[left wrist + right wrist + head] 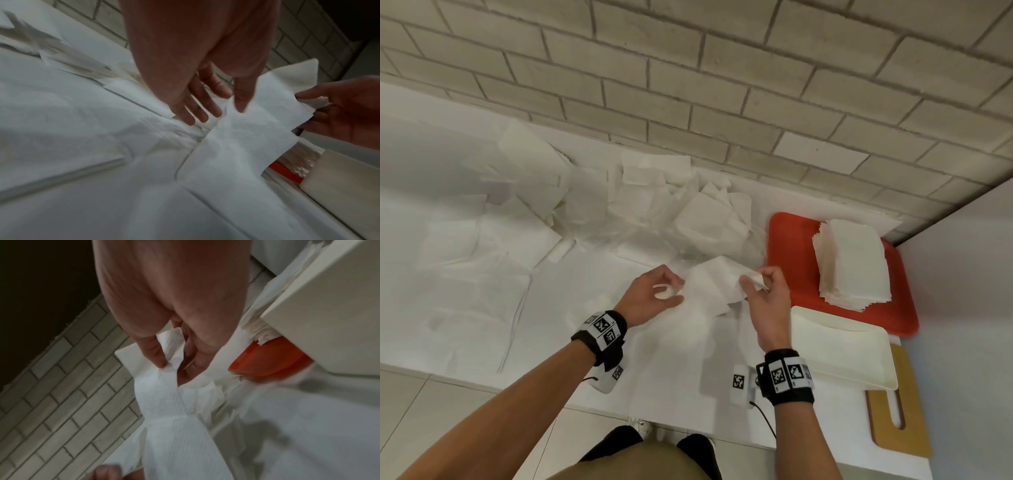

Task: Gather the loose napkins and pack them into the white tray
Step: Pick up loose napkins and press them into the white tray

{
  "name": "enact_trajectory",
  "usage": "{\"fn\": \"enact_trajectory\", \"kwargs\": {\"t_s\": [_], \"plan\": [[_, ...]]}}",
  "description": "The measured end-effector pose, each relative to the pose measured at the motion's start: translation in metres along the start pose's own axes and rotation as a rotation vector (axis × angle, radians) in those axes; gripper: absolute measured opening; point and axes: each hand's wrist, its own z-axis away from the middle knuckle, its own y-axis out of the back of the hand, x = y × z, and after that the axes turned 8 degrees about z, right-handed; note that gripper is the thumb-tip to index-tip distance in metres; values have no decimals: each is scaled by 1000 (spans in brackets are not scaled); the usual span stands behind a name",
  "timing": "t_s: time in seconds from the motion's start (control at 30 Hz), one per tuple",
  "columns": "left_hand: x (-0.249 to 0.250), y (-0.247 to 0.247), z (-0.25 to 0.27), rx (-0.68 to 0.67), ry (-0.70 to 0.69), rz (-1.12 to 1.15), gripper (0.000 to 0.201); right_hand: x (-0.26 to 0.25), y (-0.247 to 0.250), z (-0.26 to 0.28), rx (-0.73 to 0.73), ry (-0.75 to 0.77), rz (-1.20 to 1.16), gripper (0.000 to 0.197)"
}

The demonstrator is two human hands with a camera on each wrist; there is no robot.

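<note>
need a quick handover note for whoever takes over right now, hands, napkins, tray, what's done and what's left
Right hand: grip pinches one end of a napkin, thumb against fingers.
Left hand: fingers spread open at the napkin's other end, thumb lying on it.
Loose napkins lie scattered over the counter up to the brick wall.
White tray sits near the right hand and looks empty; a neat stack rests on the red tray behind it.
Done: napkins stacked. Left: gather the rest and fill the white tray.
</note>
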Motion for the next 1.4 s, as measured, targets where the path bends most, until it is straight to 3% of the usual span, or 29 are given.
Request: {"fn": "enact_trajectory", "kwargs": {"t_s": [0.1,0.17,0.23,0.33,0.37,0.43,0.53,0.6,0.7,0.83,0.87,0.97,1.03,1.17,1.27,1.4], "plan": [[7,-16,-6,-76,30,22,97,-9,-9,-3,-28,41,34,16],[3,-27,-13,-50,70,-32,111,-17,-13,-2,-26,114,52,16],[-3,-32,-21,-34,100,-119,99,-33,-7,1,-5,193,11,20],[-6,-30,-24,-27,95,-282,53,-69,16,12,-2,280,-94,9],[-2,-30,-22,-33,92,-295,42,-80,27,17,-46,302,-98,3],[6,-30,-17,-29,82,-245,31,-96,45,28,-208,318,-91,9],[18,-29,-9,8,93,-22,17,-93,48,38,-457,264,-68,15],[26,-28,-2,-11,58,53,15,-77,37,37,-524,241,22,15],[39,-27,7,-73,7,127,19,-46,16,30,-469,267,254,13],[42,-21,10,-182,0,96,28,-28,-1,19,-433,197,222,15],[44,-20,11,-194,12,103,34,-27,-5,16,-430,178,191,14],[48,-18,11,-168,114,140,77,-26,-15,10,-375,163,180,16],[55,-18,13,-126,154,156,72,-27,-20,8,-319,166,181,17],[68,-21,23,-118,170,417,62,-35,-28,5,-281,194,178,18],[61,-20,25,-60,13,275,31,-44,-33,4,-310,224,131,17],[46,-16,26,165,23,262,32,-29,-49,-28,-149,91,129,29]]}}
